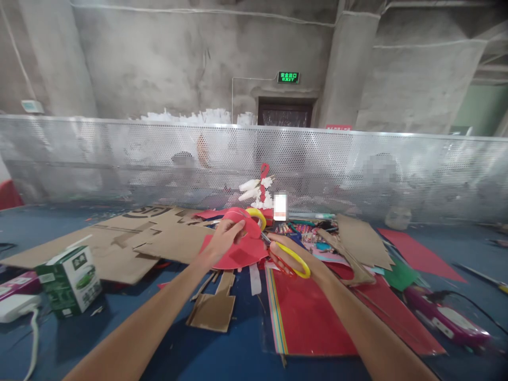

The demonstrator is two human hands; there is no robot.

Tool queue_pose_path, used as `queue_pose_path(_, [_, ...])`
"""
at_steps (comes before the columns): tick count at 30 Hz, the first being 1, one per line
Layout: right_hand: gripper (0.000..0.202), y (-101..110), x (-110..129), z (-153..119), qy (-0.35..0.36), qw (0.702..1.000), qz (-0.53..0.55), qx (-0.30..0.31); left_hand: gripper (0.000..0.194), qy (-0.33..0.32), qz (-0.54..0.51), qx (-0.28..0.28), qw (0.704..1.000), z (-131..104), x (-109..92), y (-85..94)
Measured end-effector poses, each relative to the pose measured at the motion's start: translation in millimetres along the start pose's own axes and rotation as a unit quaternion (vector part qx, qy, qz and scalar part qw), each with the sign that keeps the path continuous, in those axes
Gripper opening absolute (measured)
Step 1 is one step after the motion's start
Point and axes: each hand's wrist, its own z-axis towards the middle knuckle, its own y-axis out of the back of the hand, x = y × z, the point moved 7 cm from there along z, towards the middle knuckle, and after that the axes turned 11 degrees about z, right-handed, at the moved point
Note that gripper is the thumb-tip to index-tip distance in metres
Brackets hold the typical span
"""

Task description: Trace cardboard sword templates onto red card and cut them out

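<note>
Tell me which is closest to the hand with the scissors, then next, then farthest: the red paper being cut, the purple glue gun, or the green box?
Seen from the head camera, counting from the right hand:
1. Red paper, right beside it, held by the left hand.
2. Purple glue gun, off to the right on the table.
3. Green box, far to the left.

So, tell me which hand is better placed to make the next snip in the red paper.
Probably the right hand: it grips the yellow-and-red-handled scissors, whose blades point at the red paper sheet. The left hand is busy pinching that sheet's upper edge.
</note>
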Motion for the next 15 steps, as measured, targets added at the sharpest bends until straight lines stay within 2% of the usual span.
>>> queue_pose_path(3, [0.050,2.1,-0.3,0.1,0.000,1.000,-0.003,0.000,0.045,0.001,-0.020,0.004,1.000,-0.2,1.9,0.3])
queue_pose_path(8, [0.047,3.7,-0.4,0.6,0.000,1.000,-0.007,-0.002,0.038,-0.005,-0.038,-0.043,0.998,-0.7,2.2,8.5])
queue_pose_path(15, [0.049,2.1,-1.6,3.2,0.000,1.000,0.003,-0.016,0.038,-0.023,-0.023,-0.071,0.997,-1.6,-5.8,11.7])
